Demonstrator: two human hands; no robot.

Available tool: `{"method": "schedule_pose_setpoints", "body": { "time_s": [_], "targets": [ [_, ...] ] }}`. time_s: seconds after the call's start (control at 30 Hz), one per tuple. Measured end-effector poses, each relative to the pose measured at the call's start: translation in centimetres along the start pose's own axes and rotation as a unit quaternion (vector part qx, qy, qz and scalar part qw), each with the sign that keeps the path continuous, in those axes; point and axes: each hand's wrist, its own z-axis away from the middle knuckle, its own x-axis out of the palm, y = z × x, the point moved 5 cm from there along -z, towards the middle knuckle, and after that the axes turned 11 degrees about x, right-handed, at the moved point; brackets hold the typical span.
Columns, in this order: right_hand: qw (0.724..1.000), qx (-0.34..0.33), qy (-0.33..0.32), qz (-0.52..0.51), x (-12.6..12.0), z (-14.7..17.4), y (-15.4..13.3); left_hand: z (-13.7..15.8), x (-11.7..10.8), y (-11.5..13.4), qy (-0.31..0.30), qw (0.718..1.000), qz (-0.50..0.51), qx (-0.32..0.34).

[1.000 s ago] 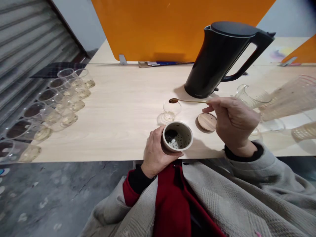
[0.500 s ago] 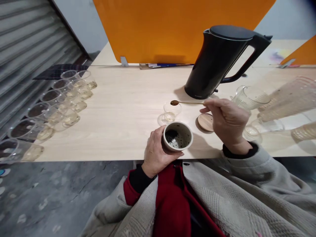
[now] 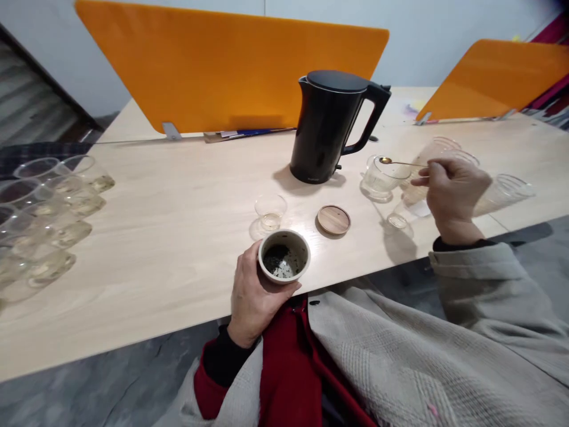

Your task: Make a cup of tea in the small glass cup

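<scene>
At six o'clock, head view: left hand (image 3: 253,290) grip clamped round mug (image 3: 296,249) over tabletop (image 3: 178,255) edge. Three o'clock: right hand (image 3: 459,191) grip pinched on spoon (image 3: 385,161).

Judged partway: spoon looks bare, dark bits (image 3: 275,256) left in mug.

Spoon over or behind glass (image 3: 377,190) rim, can't tell; glass contents unclear. Centre: small cup (image 3: 270,218), pale base, contents uncertain. Nine: cups (image 3: 74,204), yellowish bottoms. One: kettle (image 3: 320,130), closed, inside hidden.

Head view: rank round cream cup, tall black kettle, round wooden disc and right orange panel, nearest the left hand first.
1. Cream cup: in the left hand.
2. Wooden disc: right of it.
3. Black kettle: beyond the disc.
4. Right orange panel: back right.
</scene>
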Motion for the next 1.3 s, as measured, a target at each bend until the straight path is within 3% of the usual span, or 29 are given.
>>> {"method": "schedule_pose_setpoints", "body": {
  "time_s": [0.1,0.2,0.4,0.53,0.67,0.73,0.83,0.9,0.97,1.07,1.2,1.3],
  "targets": [
    [0.983,0.005,-0.06,0.176,1.2,-0.6,-0.2,0.0,0.0,0.0,0.002,1.0,-0.001,-0.005],
    [0.953,-0.002,-0.103,0.286,2.7,-1.1,-1.0,0.0,0.1,-0.1,-0.004,1.0,0.001,-0.008],
    [0.921,-0.025,-0.144,0.361,4.5,-1.4,-2.1,0.0,0.0,0.1,0.0,1.0,0.002,-0.001],
    [0.914,-0.039,-0.097,0.391,2.4,0.0,-2.7,0.0,0.0,0.1,-0.007,1.0,0.01,-0.002],
    [0.952,-0.137,-0.033,0.27,-0.1,3.8,-4.1,0.0,0.1,0.1,-0.011,1.0,0.013,-0.003],
    [0.956,-0.208,-0.092,0.186,0.7,6.4,-4.5,0.0,0.2,0.1,-0.015,1.0,0.019,-0.012],
    [0.909,-0.27,-0.287,0.134,4.6,10.3,-3.9,0.2,0.4,0.0,-0.015,0.999,0.024,-0.027],
    [0.871,-0.292,-0.376,0.125,7.4,12.3,-3.1,0.4,0.5,0.1,-0.013,0.999,0.018,-0.025],
    [0.854,-0.306,-0.406,0.11,9.5,13.5,-2.5,0.4,0.5,0.3,-0.011,1.0,0.007,-0.011],
    [0.863,-0.308,-0.392,0.086,10.9,14.0,-1.9,0.5,0.5,0.5,-0.006,1.0,-0.01,0.011],
    [0.895,-0.271,-0.353,0.017,9.1,13.8,-3.4,0.4,0.5,0.6,-0.006,1.0,-0.019,0.023],
    [0.882,-0.279,-0.371,-0.078,5.9,14.4,-7.5,0.3,0.5,0.7,-0.009,0.999,-0.021,0.03]
  ]
}}
